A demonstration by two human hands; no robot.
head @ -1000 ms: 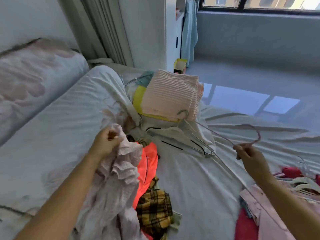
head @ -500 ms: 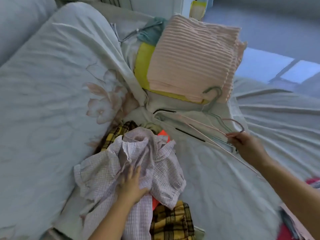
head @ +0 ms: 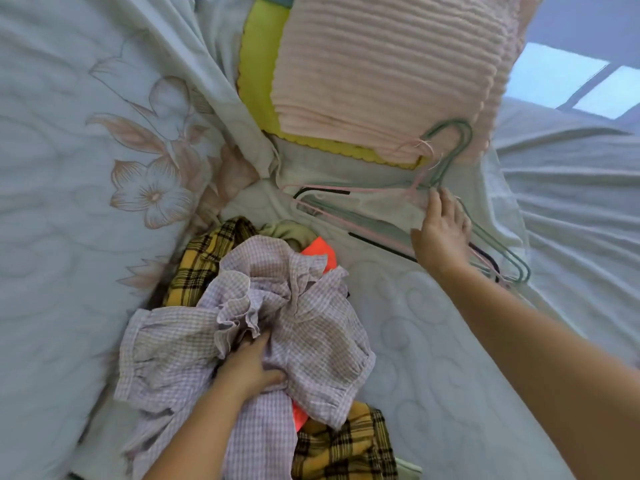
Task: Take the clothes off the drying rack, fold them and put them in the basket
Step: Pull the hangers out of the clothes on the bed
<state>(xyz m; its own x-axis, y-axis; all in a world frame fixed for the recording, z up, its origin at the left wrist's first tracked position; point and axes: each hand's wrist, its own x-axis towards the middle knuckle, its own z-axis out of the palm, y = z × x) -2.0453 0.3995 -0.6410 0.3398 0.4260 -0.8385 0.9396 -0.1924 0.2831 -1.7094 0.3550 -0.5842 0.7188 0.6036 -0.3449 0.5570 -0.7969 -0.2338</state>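
Pale-blue quilted bedspread (head: 433, 341) under clothes (head: 311, 327) and hangers (head: 367, 221), sunlit floor (head: 561, 74) beyond

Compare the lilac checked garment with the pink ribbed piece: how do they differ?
The lilac garment lies crumpled; the pink piece is folded flat. The lilac garment is finely checked and ruffled; the pink piece has plain thick ridges. The left hand rests on the lilac garment, none on the pink piece. Both are on the bed.

The checked shirt (head: 311, 327) buries most of the orange garment (head: 317, 249); its folds seem to hide fingertips of the left hand (head: 249, 370).
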